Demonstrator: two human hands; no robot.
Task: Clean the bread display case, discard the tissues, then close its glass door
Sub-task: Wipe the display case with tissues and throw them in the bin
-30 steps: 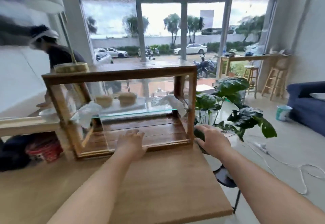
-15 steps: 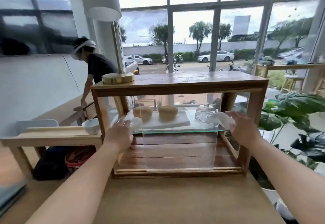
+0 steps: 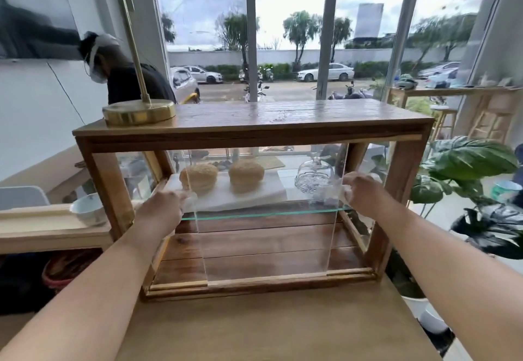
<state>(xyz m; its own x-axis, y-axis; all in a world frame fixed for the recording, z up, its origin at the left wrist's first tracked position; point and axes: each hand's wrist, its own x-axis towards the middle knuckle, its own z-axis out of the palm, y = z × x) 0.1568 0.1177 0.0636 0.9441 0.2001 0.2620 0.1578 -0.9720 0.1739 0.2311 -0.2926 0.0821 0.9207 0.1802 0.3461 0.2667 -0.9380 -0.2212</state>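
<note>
The wooden bread display case [image 3: 254,123] stands on the table [image 3: 268,326] in front of me. Its sliding glass door [image 3: 268,247] sits in the middle of the front, leaving both ends open. Two bread loaves [image 3: 199,176] lie on a white board [image 3: 254,195] on the glass shelf [image 3: 254,215], with a glass dome [image 3: 314,175] to their right. My left hand [image 3: 162,207] is at the shelf's left end, closed on a white tissue [image 3: 190,198]. My right hand [image 3: 365,193] is at the right end, closed on another tissue [image 3: 332,195].
A brass lamp base [image 3: 138,111] stands on the case's top left corner. A small bowl [image 3: 87,212] sits on a low shelf to the left. Another person [image 3: 127,80] bends over behind the case. A large leafy plant [image 3: 467,162] crowds the right side.
My view swung left and centred on the case. Both hands rose from its base and right post to the shelf ends and closed on the tissues lying there.
</note>
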